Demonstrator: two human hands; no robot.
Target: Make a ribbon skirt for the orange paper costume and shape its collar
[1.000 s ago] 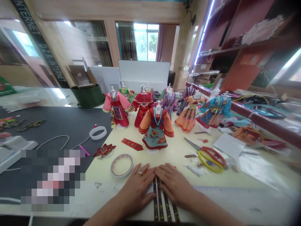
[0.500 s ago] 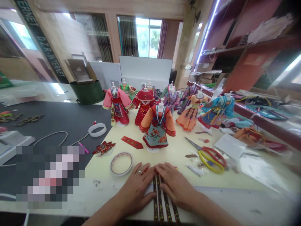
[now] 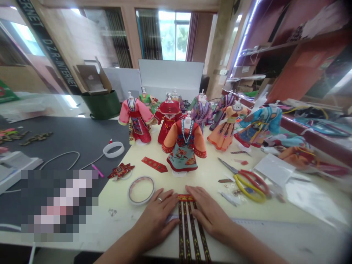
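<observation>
Behind the work, a window (image 3: 181, 40) lights a room with shelves on the right, and small dressed stands are set out across a pale table (image 3: 115, 194) next to a dark mat (image 3: 90, 134). In the head view, the only one, the hands part a little: a moment ago their fingertips nearly met over the top of the piece, and now a red and gold band (image 3: 186, 198) shows between them. Four dark patterned ribbons (image 3: 187, 234) run from it toward the table's near edge, spaced side by side, and seem joined to it. The left hand (image 3: 162, 209) lies flat, fingers stretched out, its fingertips at the band's left end; the right hand (image 3: 207, 209) lies flat along the other side, thumb by the outermost ribbon. Neither grips anything. For the work, this uncovering suggests that the band lies smooth and the ribbons hold their order, though what the fingers cover cannot be checked. A ruler (image 3: 255, 221) reaches out right of the right hand, a tape roll (image 3: 139, 202) sits just beside the left, and scissors (image 3: 237, 172) rest farther off.
</observation>
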